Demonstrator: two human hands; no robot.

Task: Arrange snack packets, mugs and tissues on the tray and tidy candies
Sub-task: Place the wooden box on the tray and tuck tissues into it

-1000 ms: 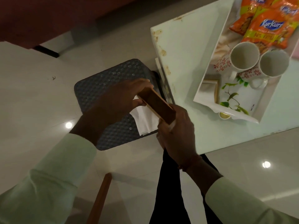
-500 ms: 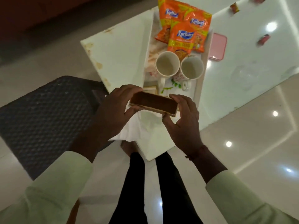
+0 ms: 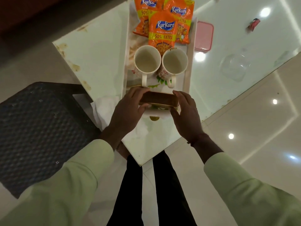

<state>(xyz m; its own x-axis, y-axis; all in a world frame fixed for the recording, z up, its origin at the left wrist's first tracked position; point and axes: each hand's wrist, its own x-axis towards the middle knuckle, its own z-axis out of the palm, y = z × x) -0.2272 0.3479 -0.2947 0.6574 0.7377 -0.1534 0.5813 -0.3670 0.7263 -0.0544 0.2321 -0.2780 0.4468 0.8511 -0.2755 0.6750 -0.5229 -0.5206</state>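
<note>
Two hands on the brown tissue holder (image 3: 157, 100), left hand (image 3: 128, 110) gripping its left end and right hand (image 3: 187, 115) clasping the right end, and it sits low over the near end of the white tray (image 3: 189, 66) (whether it touches the tray floor, I cannot tell). Just beyond it, two white mugs (image 3: 147, 60) stand side by side, handles toward the person. Behind them lie three orange snack packets (image 3: 162, 30), overlapping. One loose white tissue (image 3: 104, 110) lies on the table (image 3: 97, 51), left of the tray. One red candy (image 3: 253, 24) sits far right.
</note>
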